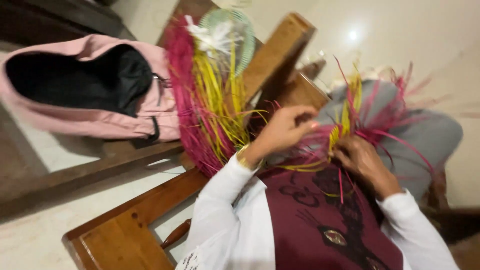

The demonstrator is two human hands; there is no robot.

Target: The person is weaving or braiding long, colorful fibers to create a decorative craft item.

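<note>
While we look down through the head camera, which is tilted and motion-blurred, we see our two hands working on a small woven piece of magenta and yellow fibre strips point(345, 127) held over our lap, against grey cloth on our knees.

Our left hand point(286, 129) is curled, fingertips pinched on the loose strips at the left edge of the weave; a gold bangle point(243, 159) sits at its wrist. Our right hand point(361, 159) is closed around the lower side of the piece, fingers tucked under it; how tightly, we cannot tell through the blur.

Just to the left, a thick bundle of spare magenta and yellow strips point(207, 97) leans on a brown wooden chair frame point(280, 47), with a pale green wire fan guard point(235, 35) behind it. A pink fabric backpack with a black opening point(95, 90) lies further left on the wooden bench point(125, 240).

Judging the risks: the free ends fan out stiffly, so a loosened pinch could let a strip spring out and undo the last crossing. The leaning bundle looks able to slide off the frame if an elbow knocks it.
</note>
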